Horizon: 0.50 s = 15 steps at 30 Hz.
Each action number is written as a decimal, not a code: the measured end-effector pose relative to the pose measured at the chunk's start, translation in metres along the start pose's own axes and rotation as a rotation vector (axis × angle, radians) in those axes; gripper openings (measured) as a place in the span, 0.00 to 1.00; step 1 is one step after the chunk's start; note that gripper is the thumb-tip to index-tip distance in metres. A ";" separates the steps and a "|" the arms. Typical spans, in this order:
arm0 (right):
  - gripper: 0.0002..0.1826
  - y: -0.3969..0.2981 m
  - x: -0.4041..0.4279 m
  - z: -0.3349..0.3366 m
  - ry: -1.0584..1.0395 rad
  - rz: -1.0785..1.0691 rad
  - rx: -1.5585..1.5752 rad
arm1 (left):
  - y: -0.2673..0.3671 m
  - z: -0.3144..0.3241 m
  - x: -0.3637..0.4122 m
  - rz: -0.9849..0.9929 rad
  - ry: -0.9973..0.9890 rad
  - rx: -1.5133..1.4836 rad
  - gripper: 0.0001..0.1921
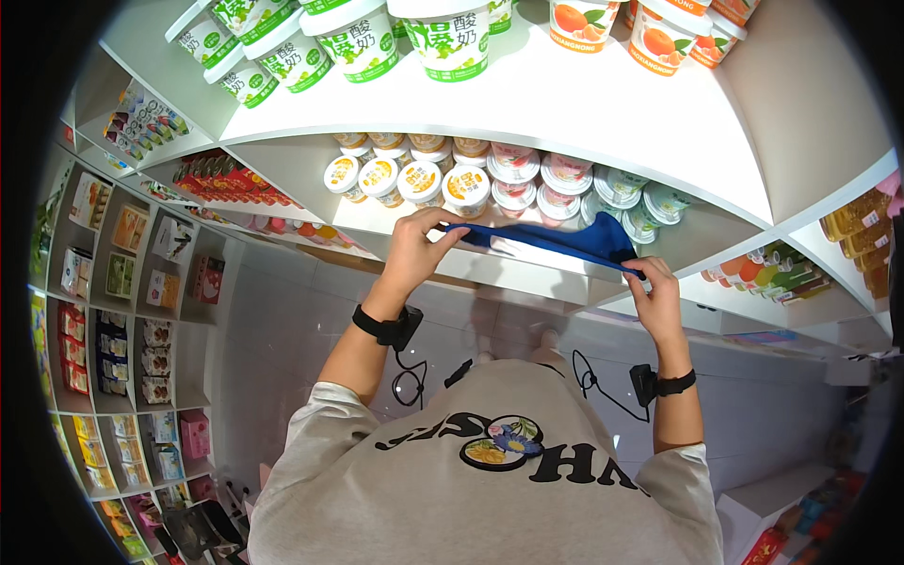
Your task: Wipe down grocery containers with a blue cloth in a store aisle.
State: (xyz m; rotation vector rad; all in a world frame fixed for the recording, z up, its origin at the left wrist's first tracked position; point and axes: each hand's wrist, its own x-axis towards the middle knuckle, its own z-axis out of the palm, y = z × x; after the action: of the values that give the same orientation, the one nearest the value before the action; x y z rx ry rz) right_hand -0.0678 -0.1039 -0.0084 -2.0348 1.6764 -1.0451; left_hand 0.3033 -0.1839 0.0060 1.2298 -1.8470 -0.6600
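A dark blue cloth [558, 241] is stretched between my two hands, in front of a lit white shelf. My left hand [422, 244] pinches its left end between thumb and fingers. The right end is pinched by my right hand [653, 286], a little lower in the picture. One part of the cloth stands up in a fold near the right end. Just behind it are white-lidded cups with orange print [466, 187], pink cups with clear lids [561, 201] and green cups with clear lids [639, 212].
The shelf above holds green-and-white yogurt tubs [448, 42] and orange-printed tubs [657, 39]. Its curved white front edge [494, 138] overhangs the cups. Compartments with packaged goods [74, 346] line the left side. Bottles [770, 272] lie at the right. Black cables [417, 385] hang near my wrists.
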 end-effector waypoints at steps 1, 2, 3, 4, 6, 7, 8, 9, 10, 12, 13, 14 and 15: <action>0.09 0.004 0.003 0.000 -0.002 -0.059 -0.045 | -0.002 0.004 0.003 0.025 0.007 0.011 0.06; 0.09 0.013 0.004 0.004 -0.008 -0.059 -0.045 | -0.009 0.013 0.001 0.069 -0.001 0.031 0.06; 0.10 0.027 0.001 0.016 -0.028 -0.102 -0.094 | -0.022 0.024 -0.005 0.112 -0.009 0.056 0.08; 0.11 0.040 -0.003 0.029 -0.047 -0.142 -0.147 | -0.034 0.037 -0.012 -0.007 -0.074 0.112 0.08; 0.12 0.070 -0.016 0.060 -0.124 -0.098 -0.238 | -0.075 0.069 -0.030 -0.087 -0.119 0.198 0.08; 0.11 0.089 -0.022 0.075 -0.157 -0.084 -0.270 | -0.088 0.081 -0.037 -0.134 -0.146 0.249 0.08; 0.11 0.099 -0.025 0.081 -0.165 -0.080 -0.268 | -0.091 0.088 -0.040 -0.137 -0.190 0.306 0.08; 0.11 0.102 -0.026 0.085 -0.201 -0.054 -0.285 | -0.092 0.091 -0.041 -0.147 -0.191 0.306 0.08; 0.11 0.105 -0.027 0.088 -0.237 -0.027 -0.302 | -0.093 0.094 -0.042 -0.212 -0.204 0.269 0.08; 0.11 0.107 -0.025 0.084 -0.240 0.009 -0.239 | -0.100 0.095 -0.043 -0.271 -0.228 0.222 0.07; 0.11 0.105 -0.024 0.081 -0.234 0.047 -0.178 | -0.105 0.094 -0.041 -0.284 -0.228 0.222 0.07; 0.11 0.107 -0.019 0.080 -0.247 0.047 -0.174 | -0.112 0.093 -0.036 -0.312 -0.187 0.135 0.06; 0.10 0.109 -0.013 0.079 -0.192 0.131 -0.098 | -0.114 0.093 -0.029 -0.336 -0.151 0.045 0.06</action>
State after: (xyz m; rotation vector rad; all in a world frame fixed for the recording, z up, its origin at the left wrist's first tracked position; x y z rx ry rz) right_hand -0.0920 -0.1382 -0.1375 -1.9821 1.7623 -0.7136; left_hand 0.2882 -0.2025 -0.1414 1.5766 -1.7997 -0.9192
